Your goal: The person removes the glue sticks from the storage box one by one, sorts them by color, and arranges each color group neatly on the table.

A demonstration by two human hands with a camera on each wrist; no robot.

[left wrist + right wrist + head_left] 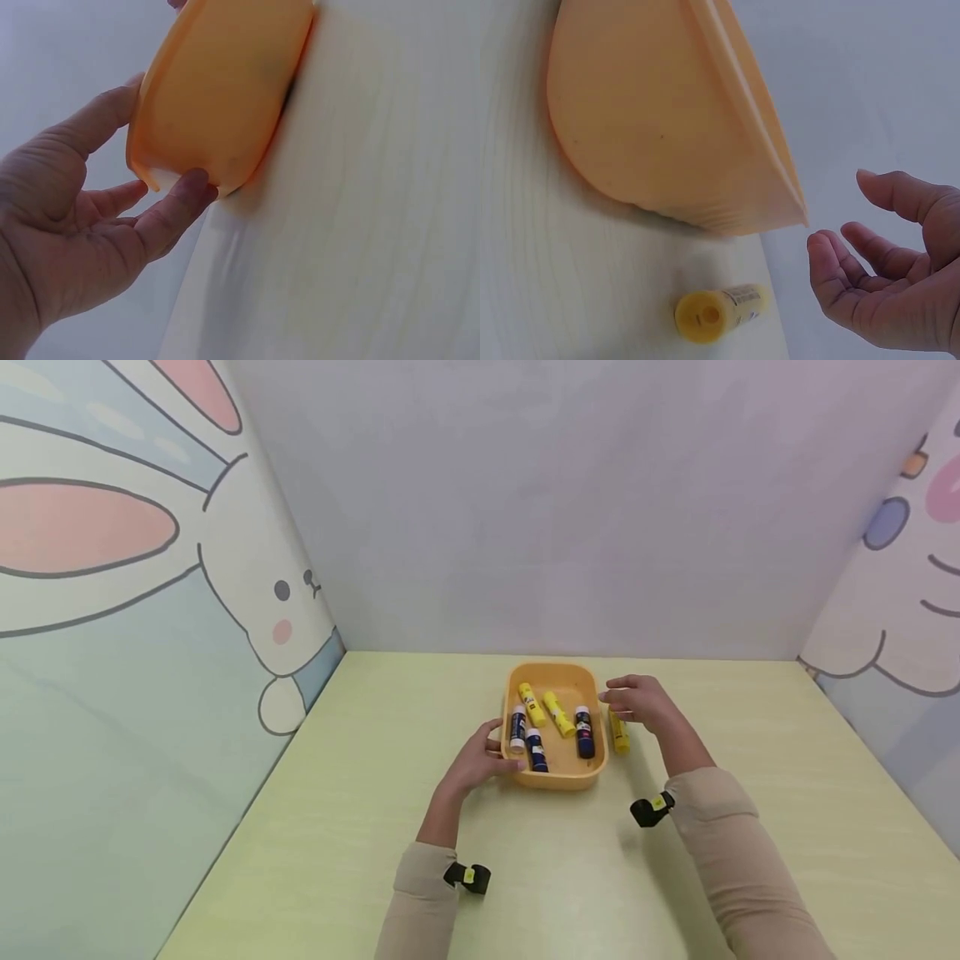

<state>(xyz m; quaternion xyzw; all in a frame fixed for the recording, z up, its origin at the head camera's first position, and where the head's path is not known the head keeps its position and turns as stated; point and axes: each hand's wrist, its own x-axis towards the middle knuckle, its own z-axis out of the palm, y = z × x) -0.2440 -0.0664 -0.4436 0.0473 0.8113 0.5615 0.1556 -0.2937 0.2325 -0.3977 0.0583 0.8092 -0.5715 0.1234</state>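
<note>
An orange plastic basket [558, 782] stands on the table with glue sticks lying in it. Two are yellow [558, 714]; three are dark blue with white caps [585, 732]. My left hand [480, 762] holds the basket at its near left corner, thumb on the rim and fingers against the side wall, as the left wrist view shows of the orange wall [217, 90]. Beyond the right rim hovers my right hand [641, 700], fingers loosely bent with nothing between them. Below it, outside the basket, another yellow glue stick [620, 735] lies on the table, its round base [705, 315] facing the right wrist camera.
The pale yellow-green table [315, 827] meets a plain grey wall [555, 527] at the back. Side walls painted with cartoon animals, a rabbit [262, 577] on the left among them, enclose it left and right. Black straps with small devices [468, 876] circle both wrists.
</note>
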